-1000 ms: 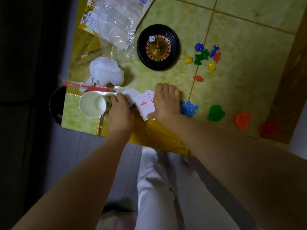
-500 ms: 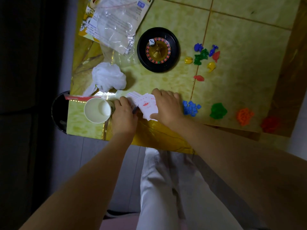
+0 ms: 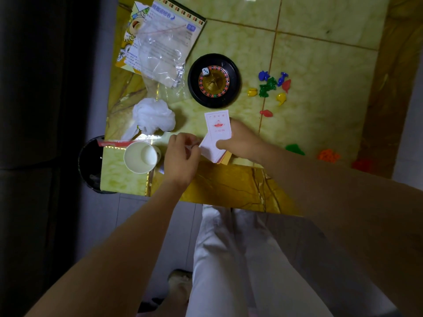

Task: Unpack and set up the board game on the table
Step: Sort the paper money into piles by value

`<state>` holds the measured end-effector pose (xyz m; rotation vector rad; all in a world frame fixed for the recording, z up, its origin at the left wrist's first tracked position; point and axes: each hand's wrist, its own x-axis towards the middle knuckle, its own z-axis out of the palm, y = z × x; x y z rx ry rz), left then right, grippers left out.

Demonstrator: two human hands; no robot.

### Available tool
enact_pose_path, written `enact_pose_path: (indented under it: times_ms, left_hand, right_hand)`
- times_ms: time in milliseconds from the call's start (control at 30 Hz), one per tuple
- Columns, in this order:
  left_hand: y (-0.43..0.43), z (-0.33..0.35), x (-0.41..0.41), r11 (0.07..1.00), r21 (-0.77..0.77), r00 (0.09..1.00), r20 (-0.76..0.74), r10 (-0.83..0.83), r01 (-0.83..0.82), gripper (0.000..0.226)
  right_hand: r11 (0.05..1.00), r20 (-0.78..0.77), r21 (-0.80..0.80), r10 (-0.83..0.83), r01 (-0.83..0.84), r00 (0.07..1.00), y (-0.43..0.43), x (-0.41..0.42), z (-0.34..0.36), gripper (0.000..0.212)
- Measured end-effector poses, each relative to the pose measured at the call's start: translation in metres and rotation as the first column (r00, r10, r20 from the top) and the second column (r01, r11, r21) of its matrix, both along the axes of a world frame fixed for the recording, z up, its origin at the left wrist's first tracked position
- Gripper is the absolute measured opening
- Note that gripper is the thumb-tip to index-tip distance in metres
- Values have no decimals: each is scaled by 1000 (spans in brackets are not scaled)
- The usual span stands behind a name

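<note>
Nearest you: legs in white trousers (image 3: 229, 259), below the counter (image 3: 320, 65) edge. Both forearms reach over that near edge.

Your right hand (image 3: 245, 143) grips a stack of cards (image 3: 217, 131), thumb across the face and fingers behind. The stack is lifted and tilted, and the top card is white with red print. Your left hand (image 3: 180, 156) is curled, fingertips pinching at the stack's left edge; which card, cannot tell.

Just left of that hand a paper cup (image 3: 140, 156) stands upright on the counter. A dark bin (image 3: 89, 161) sits below the counter's near left corner.

Right of the hands, in a row, set apart from each other: green pile (image 3: 294, 149), orange pile (image 3: 328, 155), red pile (image 3: 362, 164), all small plastic bits.

Farther: crumpled white bag (image 3: 153, 116) on the left, single red piece (image 3: 266, 113) on the right. Beyond the cards is a black roulette wheel (image 3: 214, 80) with a white die (image 3: 205, 71) lying in it. Right of the wheel is a loose cluster of blue, green, yellow and red game pieces (image 3: 267, 86).

Far left: printed sheet (image 3: 174, 17) with a clear plastic bag (image 3: 160, 58) lying on it.
</note>
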<state>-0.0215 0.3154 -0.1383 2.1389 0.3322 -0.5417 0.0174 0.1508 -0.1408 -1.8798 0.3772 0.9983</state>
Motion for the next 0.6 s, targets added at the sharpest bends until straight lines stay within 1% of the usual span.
enact_pose_path:
  times_ms: [33,67,133,167,233,267,333,367,400,467,500,533,567,600]
  left_hand:
    - [-5,7,4,992,-116,998,-38,47,-51,28]
    - [-11,11,8,974,-209,992,-105,68,-89,34]
    - [-24,16,18,938,-318,959,-280,48,-140,38]
    - [-29,16,23,925,-345,933,-359,25,-158,33]
    - [-38,19,29,911,-370,869,-494,-26,-183,15]
    - [-39,19,30,908,-383,850,-523,-61,-171,12]
    - [-43,19,30,886,-444,844,-519,-133,-133,13]
    - [-46,21,29,872,-473,852,-502,-148,-127,15]
    - [-49,24,29,868,-481,862,-485,-146,-124,16]
    - [-55,25,29,870,-475,880,-459,-119,-130,17]
    - [-57,25,29,868,-479,888,-446,-110,-133,18]
    - [-62,26,27,865,-486,892,-437,-116,-125,22]
    - [-67,27,27,860,-495,893,-434,-121,-124,26]
    - [-71,28,26,853,-505,890,-439,-124,-130,29]
  right_hand:
    - [1000,-4,4,-11,11,1000,-2,2,8,38]
    - [1000,-5,12,-15,15,1000,-5,3,11,47]
    - [999,-17,43,-30,31,999,-11,5,19,65]
    - [998,-25,48,-37,38,999,-14,5,21,67]
    - [998,-18,37,-57,57,998,-20,4,29,58]
    - [997,-12,34,-62,62,998,-24,3,28,54]
    - [994,7,33,-105,105,994,-33,-1,28,52]
    - [984,14,48,-170,169,985,-36,-2,27,52]
    - [959,24,77,-274,272,961,-39,-4,27,50]
    - [868,8,95,-491,488,871,-44,-7,27,47]
    - [838,-15,73,-541,541,841,-45,-7,27,49]
    - [831,-43,47,-552,554,832,-49,-10,28,53]
    - [853,-72,21,-518,521,852,-52,-12,28,53]
    - [881,-84,3,-471,473,878,-54,-14,28,48]
